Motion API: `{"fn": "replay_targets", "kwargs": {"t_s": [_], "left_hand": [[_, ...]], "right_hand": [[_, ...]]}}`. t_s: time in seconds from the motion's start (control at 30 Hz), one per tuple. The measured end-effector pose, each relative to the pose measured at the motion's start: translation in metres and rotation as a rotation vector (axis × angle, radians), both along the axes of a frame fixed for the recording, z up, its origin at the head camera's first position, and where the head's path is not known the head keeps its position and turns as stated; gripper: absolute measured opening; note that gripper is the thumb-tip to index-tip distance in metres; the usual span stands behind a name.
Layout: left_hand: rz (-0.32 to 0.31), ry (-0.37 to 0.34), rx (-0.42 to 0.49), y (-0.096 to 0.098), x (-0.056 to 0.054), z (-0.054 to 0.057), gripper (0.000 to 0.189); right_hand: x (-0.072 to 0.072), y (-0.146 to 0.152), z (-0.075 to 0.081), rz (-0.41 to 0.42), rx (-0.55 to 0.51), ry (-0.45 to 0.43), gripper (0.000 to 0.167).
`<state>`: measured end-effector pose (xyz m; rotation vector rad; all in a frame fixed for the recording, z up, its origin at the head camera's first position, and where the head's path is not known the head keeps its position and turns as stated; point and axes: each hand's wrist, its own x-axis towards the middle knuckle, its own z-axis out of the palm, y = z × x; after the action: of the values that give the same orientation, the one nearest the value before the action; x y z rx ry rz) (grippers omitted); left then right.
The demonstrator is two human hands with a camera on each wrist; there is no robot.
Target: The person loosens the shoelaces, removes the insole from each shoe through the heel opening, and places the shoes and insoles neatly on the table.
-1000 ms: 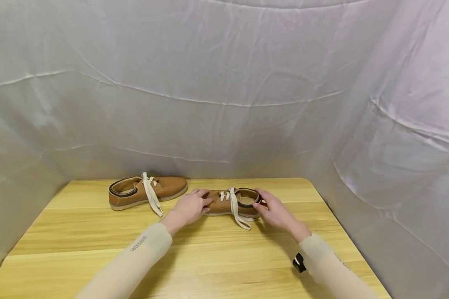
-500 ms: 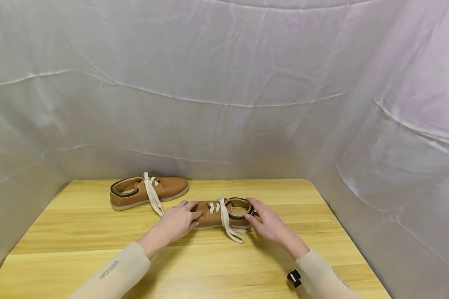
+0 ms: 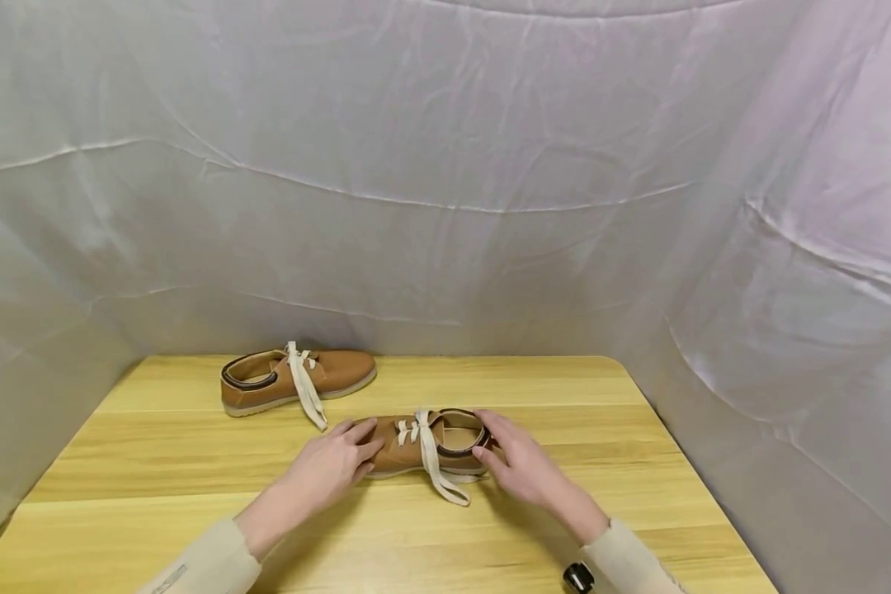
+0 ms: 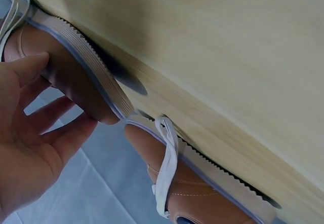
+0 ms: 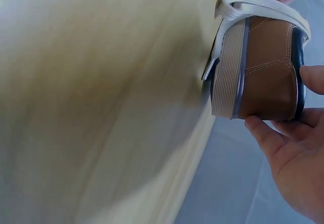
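Note:
A brown lace-up shoe (image 3: 398, 445) with cream laces and a dark padded collar sits upright, toe to the left, between both hands. My left hand (image 3: 325, 469) holds its toe; the left wrist view shows the thumb on the near side and fingers (image 4: 76, 133) round the tip. At the heel, my right hand (image 3: 523, 462) grips the back, its thumb (image 5: 313, 78) by the collar and the other fingers behind and under the heel. The shoe's loose lace loop (image 3: 445, 487) hangs down its near side. Its toe tip is partly hidden under my left fingers.
A matching brown shoe (image 3: 341, 375) stands further back on the left, toe to the right, lace ends hanging onto the wooden table (image 3: 431, 544). Grey cloth (image 3: 445, 272) walls the table's back and sides. A small black device (image 3: 578, 577) sits at the right wrist.
Both hands have drawn the held shoe toward the person and to the left, keeping their places at toe and heel. The other shoe has stayed in its place.

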<state>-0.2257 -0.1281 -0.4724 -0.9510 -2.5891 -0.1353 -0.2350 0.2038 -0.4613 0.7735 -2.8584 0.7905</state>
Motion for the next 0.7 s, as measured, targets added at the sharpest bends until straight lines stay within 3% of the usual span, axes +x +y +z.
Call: {"fn": "replay_targets", "kwargs": {"t_s": [0.17, 0.7], "left_hand": [[-0.018, 0.040, 0.005, -0.007, 0.011, -0.001, 0.035], [-0.009, 0.037, -0.016, -0.032, 0.048, -0.002, 0.034]], "right_hand": [[0.010, -0.003, 0.000, 0.013, 0.006, -0.009, 0.063], [0.034, -0.020, 0.001, 0.106, -0.017, -0.034, 0.055]]}}
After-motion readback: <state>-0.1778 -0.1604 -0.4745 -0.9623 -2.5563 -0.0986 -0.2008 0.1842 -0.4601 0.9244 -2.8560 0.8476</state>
